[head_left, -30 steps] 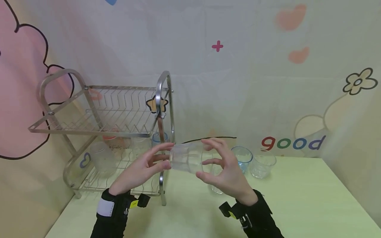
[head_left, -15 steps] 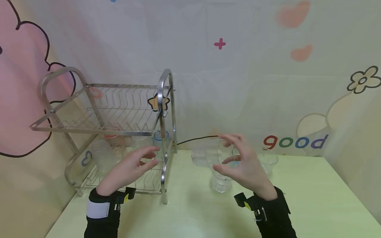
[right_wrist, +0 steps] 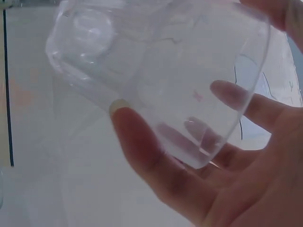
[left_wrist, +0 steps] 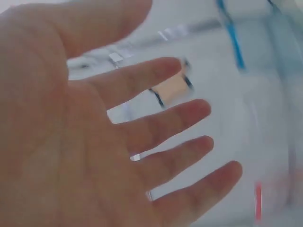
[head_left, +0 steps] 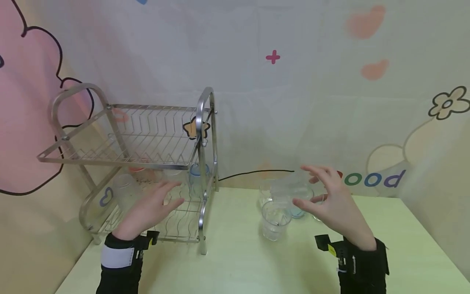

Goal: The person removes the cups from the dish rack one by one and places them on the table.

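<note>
- A second ago both hands were at the clear tumbler [right_wrist: 156,52]; now only the right hand [head_left: 339,206] grips it, thumb and fingers around its rim end.
- The tumbler has shifted right, away from the wire dish rack [head_left: 114,163], and lies tilted on its side in the air, overlapping glasses on the counter [head_left: 235,257].
- The left hand [head_left: 149,212] has let go, its fingers spread in front of the rack.
- That apparently leaves the handling to one hand.
- An upright clear glass [head_left: 273,232] stands nearby.
</note>
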Motion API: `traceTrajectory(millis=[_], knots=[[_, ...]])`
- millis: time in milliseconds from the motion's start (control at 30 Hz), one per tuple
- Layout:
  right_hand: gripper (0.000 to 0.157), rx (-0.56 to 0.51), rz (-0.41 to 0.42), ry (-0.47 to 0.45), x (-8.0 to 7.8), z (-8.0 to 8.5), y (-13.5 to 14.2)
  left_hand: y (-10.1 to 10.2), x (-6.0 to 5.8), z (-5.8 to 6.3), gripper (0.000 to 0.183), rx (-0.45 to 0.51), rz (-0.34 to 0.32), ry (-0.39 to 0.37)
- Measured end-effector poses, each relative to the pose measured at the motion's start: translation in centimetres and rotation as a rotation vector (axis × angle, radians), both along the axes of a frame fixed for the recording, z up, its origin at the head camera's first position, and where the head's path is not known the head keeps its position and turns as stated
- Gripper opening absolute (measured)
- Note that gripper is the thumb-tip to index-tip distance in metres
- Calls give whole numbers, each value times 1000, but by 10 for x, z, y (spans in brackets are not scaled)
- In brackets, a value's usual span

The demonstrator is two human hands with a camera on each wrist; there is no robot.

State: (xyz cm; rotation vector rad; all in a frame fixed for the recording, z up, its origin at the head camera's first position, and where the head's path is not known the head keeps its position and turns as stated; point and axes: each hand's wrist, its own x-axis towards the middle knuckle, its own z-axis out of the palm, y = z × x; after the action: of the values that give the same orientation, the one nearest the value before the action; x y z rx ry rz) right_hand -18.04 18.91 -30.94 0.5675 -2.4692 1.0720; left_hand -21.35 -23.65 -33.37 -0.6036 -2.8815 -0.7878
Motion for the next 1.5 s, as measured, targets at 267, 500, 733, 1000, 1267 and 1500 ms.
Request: traceTrajectory(millis=[267,500,733,1000,1267,1500], knots=[[70,206,-55,-115,2,0,18,-41,-13,-10,49,-19,63,95],[76,310,-120,-248,3,-1,36,-53,-25,-9,45,-40,108,131],[77,336,-163,-291,5,-5,57,-49,-33,-5,48,-73,190,16],[81,373,-143,-359,-4,-16,69,-61,-43,-8,57,-72,345,57],[81,411,-130,-403,-21,-27,62,-82,-49,-19,64,-19,385,33],[75,435,-82,-431,-37,-35,44,-93,-53,-28,64,-22,412,-10]])
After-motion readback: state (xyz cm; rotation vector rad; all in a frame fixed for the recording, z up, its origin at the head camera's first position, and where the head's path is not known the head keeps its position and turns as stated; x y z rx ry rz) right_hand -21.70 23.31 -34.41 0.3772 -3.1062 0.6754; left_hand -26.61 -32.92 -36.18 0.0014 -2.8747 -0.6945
